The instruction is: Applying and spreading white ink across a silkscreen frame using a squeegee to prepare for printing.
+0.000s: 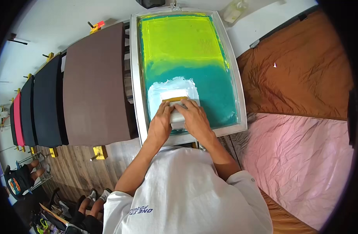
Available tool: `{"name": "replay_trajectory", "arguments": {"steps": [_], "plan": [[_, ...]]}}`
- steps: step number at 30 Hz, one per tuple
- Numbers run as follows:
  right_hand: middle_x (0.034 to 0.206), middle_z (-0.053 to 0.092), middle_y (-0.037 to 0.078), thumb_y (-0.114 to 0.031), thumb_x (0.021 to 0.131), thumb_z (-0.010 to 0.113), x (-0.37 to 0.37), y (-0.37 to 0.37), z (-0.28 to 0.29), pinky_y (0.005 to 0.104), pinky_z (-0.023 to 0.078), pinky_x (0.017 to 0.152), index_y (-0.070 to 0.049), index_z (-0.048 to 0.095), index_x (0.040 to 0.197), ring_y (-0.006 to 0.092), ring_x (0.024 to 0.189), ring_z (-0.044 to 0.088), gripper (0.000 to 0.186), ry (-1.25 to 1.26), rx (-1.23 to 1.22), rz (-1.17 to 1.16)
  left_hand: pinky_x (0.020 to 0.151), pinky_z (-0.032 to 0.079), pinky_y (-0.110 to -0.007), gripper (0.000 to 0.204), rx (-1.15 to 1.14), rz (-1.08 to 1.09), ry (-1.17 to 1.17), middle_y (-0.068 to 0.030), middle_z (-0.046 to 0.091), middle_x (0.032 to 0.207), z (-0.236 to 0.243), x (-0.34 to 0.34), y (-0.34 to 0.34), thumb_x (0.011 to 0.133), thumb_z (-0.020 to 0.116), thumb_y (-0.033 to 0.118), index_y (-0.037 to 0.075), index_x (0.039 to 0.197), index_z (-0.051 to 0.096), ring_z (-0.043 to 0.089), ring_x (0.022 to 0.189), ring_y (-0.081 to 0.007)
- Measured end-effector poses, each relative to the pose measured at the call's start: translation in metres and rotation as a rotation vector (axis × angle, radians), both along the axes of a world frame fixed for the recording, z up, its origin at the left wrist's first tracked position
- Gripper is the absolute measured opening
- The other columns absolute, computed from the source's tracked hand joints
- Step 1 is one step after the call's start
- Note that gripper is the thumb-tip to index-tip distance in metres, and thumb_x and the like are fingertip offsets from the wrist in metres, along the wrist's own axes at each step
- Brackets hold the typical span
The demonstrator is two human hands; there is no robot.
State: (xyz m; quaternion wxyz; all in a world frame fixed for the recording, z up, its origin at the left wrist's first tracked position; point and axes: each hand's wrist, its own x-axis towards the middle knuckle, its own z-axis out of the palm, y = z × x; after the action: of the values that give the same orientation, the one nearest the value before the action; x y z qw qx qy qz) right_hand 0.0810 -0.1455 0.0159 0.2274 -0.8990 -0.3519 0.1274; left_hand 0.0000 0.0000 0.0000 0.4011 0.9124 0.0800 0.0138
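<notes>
Both of my hands grip one squeegee, which has a pale body and an amber strip along its far edge. My left hand wraps its left part, and my right hand closes over its right part; the thumbs sit near each other at the middle. The squeegee is at the near end of a screen printing frame with pale metal sides. White ink spreads on the mesh around and beyond it. The far mesh is yellow-green; the rest is teal.
Left of the frame stand a brown fabric-covered board, black boards and a red one, with yellow clamps. Brown cloth and pink cloth lie right. Seated people's legs show at lower left.
</notes>
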Motion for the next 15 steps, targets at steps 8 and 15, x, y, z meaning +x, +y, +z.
{"name": "replay_trajectory", "arguments": {"steps": [8, 15], "plan": [[0.126, 0.059, 0.018, 0.014, 0.069, 0.060, -0.013, -0.007, -0.004, 0.0450, 0.047, 0.095, -0.005, 0.065, 0.121, 0.0351, 0.124, 0.053, 0.056, -0.053, 0.038, -0.010, 0.109, 0.042, -0.047, 0.053, 0.025, -0.018, -0.064, -0.0293, 0.055, 0.132, -0.001, -0.007, -0.007, 0.069, 0.054, -0.020, -0.006, 0.120, 0.057, 0.049, 0.129, -0.0434], [0.128, 0.058, 0.017, 0.013, 0.072, 0.059, -0.016, -0.009, -0.005, 0.0446, 0.048, 0.093, -0.006, 0.064, 0.122, 0.0356, 0.123, 0.053, 0.054, -0.018, 0.024, 0.004, 0.111, 0.040, -0.047, 0.054, 0.046, -0.022, -0.062, -0.0291, 0.055, 0.132, -0.002, -0.012, -0.008, 0.069, 0.054, -0.020, -0.006, 0.121, 0.056, 0.049, 0.129, -0.0439]]}}
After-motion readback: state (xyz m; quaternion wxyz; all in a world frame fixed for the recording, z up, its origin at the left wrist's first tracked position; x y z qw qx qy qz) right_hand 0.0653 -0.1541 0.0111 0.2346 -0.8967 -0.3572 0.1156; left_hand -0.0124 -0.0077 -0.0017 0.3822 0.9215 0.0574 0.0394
